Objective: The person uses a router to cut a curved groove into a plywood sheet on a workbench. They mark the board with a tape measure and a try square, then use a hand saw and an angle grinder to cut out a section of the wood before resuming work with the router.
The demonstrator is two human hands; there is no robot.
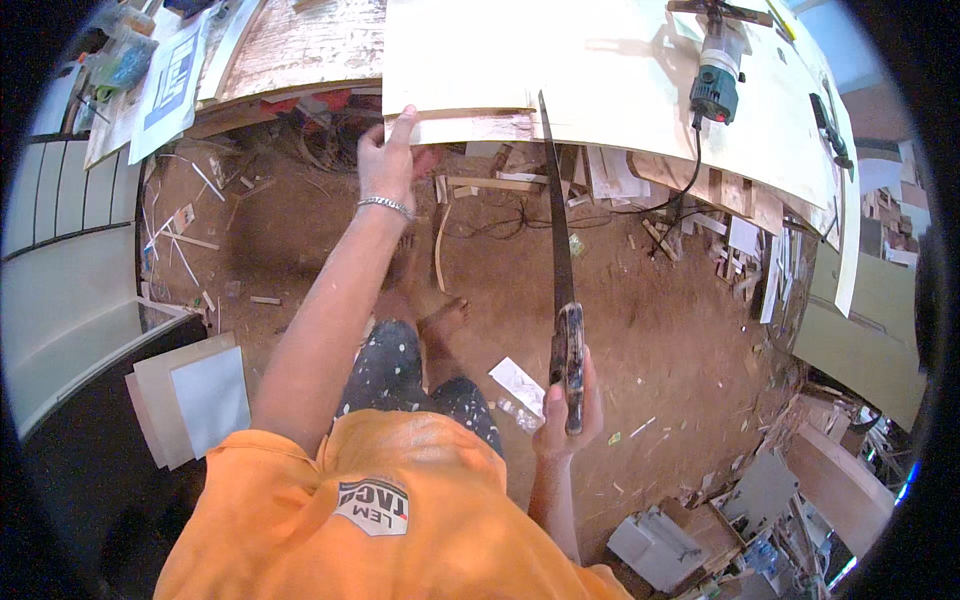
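A handsaw (560,225) with a long dark blade and a worn handle is gripped in my right hand (570,408). Its blade points away from me, and the tip reaches over the front edge of a large pale board (480,55). A narrow wooden strip (465,128) runs along that edge, with a straight gap between it and the board; the saw tip is at the strip's right end. My left hand (385,165) pinches the strip's left end, thumb on top and the other fingers partly hidden beneath.
On the board at right stands a teal trim router (715,90), its black cord hanging over the edge. A black clamp-like tool (830,130) lies farther right. Wood offcuts (740,240) litter the floor under the bench. Panels (205,395) lean at left; more scraps (660,550) lie lower right.
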